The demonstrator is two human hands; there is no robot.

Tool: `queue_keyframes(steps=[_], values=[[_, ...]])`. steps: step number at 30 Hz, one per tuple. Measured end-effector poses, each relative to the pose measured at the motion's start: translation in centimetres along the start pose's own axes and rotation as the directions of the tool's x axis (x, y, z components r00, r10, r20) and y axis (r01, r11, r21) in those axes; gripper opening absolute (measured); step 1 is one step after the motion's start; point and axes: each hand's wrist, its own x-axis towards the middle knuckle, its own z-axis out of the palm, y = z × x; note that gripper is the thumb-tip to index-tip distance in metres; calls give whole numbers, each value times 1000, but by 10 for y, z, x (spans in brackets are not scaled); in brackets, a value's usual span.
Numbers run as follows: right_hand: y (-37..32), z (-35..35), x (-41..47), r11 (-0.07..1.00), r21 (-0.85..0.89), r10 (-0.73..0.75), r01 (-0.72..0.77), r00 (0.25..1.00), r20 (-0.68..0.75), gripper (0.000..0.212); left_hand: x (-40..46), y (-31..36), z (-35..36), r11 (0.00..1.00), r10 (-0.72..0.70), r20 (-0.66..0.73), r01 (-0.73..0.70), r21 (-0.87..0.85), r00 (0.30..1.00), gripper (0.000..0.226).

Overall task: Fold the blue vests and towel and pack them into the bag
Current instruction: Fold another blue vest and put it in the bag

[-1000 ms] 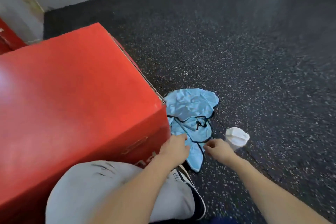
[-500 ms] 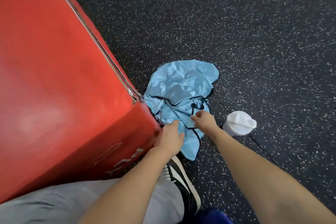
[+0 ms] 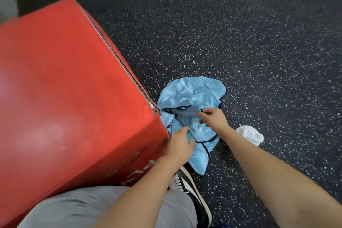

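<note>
A crumpled heap of light blue vests [image 3: 190,94] with black trim lies on the dark speckled floor, against the corner of a red padded box. My left hand [image 3: 180,144] rests on the near part of the heap, fingers laid on the fabric. My right hand [image 3: 212,118] is over the middle of the heap, fingers spread and loosely bent, touching the cloth near a black-trimmed opening. A white towel [image 3: 249,134], bunched up, lies on the floor just right of my right forearm. No bag is in view.
The big red box [image 3: 70,89] fills the left side, its zipped edge running to the corner by the vests. My grey-trousered leg and black-and-white shoe [image 3: 188,189] stand just below the heap. Dark rubber floor [image 3: 240,33] stretches away ahead and right.
Both hands have moved further onto the vests; my right hand went up to the middle of the heap and spread its fingers. The camera has shifted, showing more floor ahead.
</note>
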Motion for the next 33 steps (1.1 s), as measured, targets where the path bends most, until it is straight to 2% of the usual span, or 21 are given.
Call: queue_keyframes(steps=[5, 9, 14, 18, 22, 24, 26, 29, 33], values=[[-84, -45, -37, 983, 82, -162, 162, 987, -4, 11, -32, 34, -46, 995, 96, -67, -96, -3, 993, 52], [-167, -76, -87, 929, 128, -342, 347, 938, -58, 7, -66, 63, -96, 983, 161, -184, -175, -60, 970, 53], [-275, -112, -155, 818, 169, -539, 549, 836, -103, 9, -115, 108, -171, 942, 197, -373, -280, -185, 907, 51], [-358, -127, -212, 712, 188, -664, 676, 736, -130, 10, -154, 139, -237, 906, 221, -516, -370, -206, 828, 65], [-432, -132, -271, 608, 196, -763, 769, 635, -123, 8, -191, 165, -298, 867, 253, -613, -456, -199, 749, 67], [-466, -134, -298, 562, 194, -800, 804, 588, -118, 9, -209, 175, -326, 848, 265, -658, -495, -190, 705, 61], [-497, -134, -323, 516, 193, -834, 835, 541, -108, 9, -227, 181, -351, 830, 274, -687, -527, -184, 672, 45], [-536, -134, -356, 444, 207, -875, 872, 472, -111, 7, -252, 181, -387, 833, 275, -709, -529, -163, 650, 21], [-576, -129, -379, 380, 212, -894, 900, 416, -165, 6, -292, 169, -443, 805, 196, -736, -535, -256, 648, 12]])
